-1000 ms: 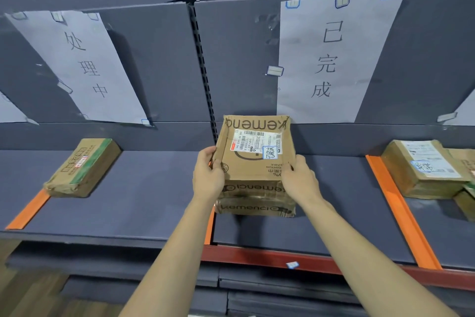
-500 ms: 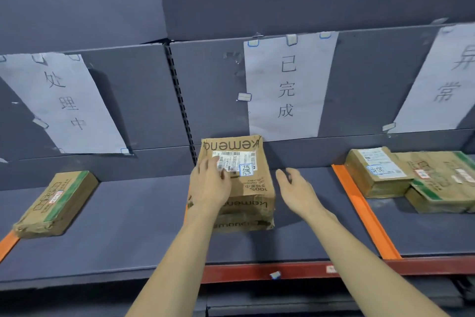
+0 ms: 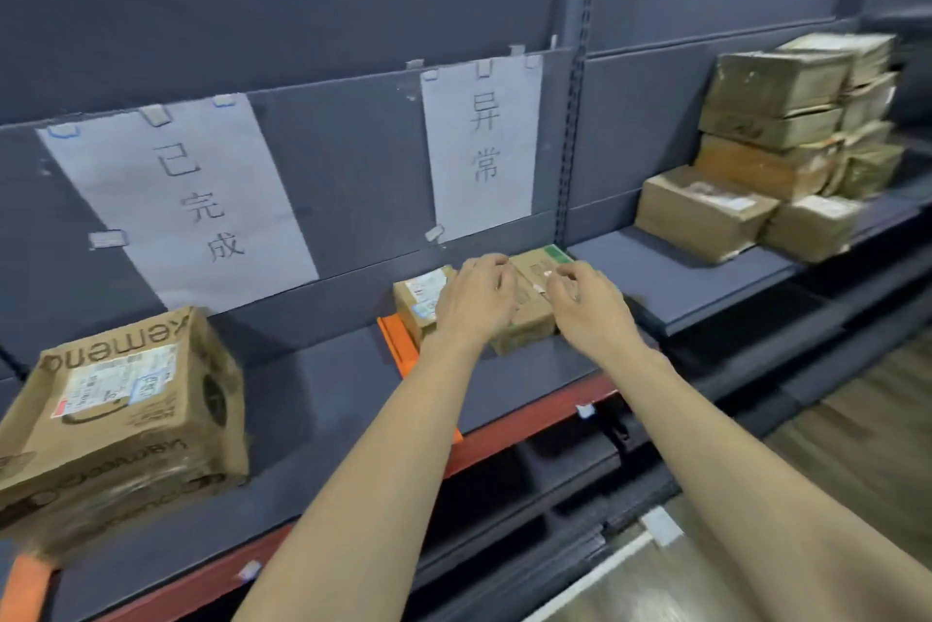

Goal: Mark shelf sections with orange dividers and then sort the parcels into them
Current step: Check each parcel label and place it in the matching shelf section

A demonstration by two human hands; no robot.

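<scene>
A stack of two brown "kemeno" parcels (image 3: 121,399) stands on the dark shelf (image 3: 323,384) at the left, under a paper sign (image 3: 186,198). An orange divider (image 3: 398,344) lies on the shelf to its right. Beyond that divider sit two flat parcels: one with a white label (image 3: 421,296) and one with a green edge (image 3: 534,278). My left hand (image 3: 476,301) and my right hand (image 3: 587,304) hover in the air in front of these two, fingers loosely curled, holding nothing. Another orange divider (image 3: 25,586) shows at the bottom left.
A second paper sign (image 3: 481,142) hangs above the two flat parcels. Several stacked brown boxes (image 3: 776,142) fill the neighbouring shelf bay at the right. The shelf has a red front edge (image 3: 534,425); lower shelves and wooden floor (image 3: 857,425) lie below.
Both hands have let go of the kemeno parcel, which now rests on the shelf. The view has swung right, and both hands have moved over to the two flat parcels past the orange divider.
</scene>
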